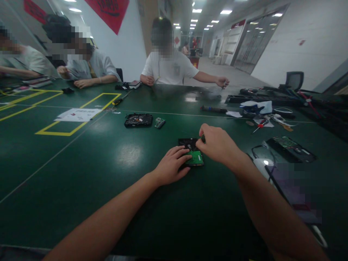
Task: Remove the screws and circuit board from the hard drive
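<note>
A hard drive (196, 156) with a green circuit board and black metal casing lies on the dark green table. Across its left side rests my left hand (174, 165), fingers spread, thumb by the near edge. At the drive's far right corner my right hand (219, 143) is closed around a dark-handled screwdriver (203, 138); only a bit of its handle shows, and the tip is hidden. Farther off to the left sit an opened black casing (138, 120) and a small loose circuit board (160, 123).
On the right are another drive with a green board (292, 148), cables, a dark tablet-like device (295, 192) and a red screwdriver (260, 126). A yellow-black screwdriver (119, 99) and paper (78, 114) lie left. A person (174, 67) sits opposite; others sit at left.
</note>
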`<action>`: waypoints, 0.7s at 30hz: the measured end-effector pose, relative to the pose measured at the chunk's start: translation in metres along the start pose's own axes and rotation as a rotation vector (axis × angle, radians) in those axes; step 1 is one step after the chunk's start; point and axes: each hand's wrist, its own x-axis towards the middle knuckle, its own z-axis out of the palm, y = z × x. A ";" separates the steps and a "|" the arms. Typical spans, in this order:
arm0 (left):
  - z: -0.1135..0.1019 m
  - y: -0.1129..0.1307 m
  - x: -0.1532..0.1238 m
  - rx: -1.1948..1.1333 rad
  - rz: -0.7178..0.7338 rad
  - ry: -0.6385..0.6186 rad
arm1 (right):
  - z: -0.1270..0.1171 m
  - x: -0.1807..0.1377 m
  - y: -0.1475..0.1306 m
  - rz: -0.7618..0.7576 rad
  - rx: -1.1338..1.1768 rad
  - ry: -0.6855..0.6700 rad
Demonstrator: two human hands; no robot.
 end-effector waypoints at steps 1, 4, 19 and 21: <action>0.000 0.000 0.000 -0.001 0.000 0.000 | 0.000 0.000 -0.001 0.003 0.003 -0.004; -0.001 0.001 0.000 0.004 -0.004 -0.004 | -0.002 -0.001 -0.002 -0.018 0.023 -0.008; -0.003 0.003 0.001 -0.018 -0.009 0.003 | -0.004 -0.001 -0.003 -0.005 0.027 -0.002; -0.003 0.003 0.001 -0.012 -0.011 -0.005 | -0.004 -0.001 -0.003 -0.007 0.043 -0.002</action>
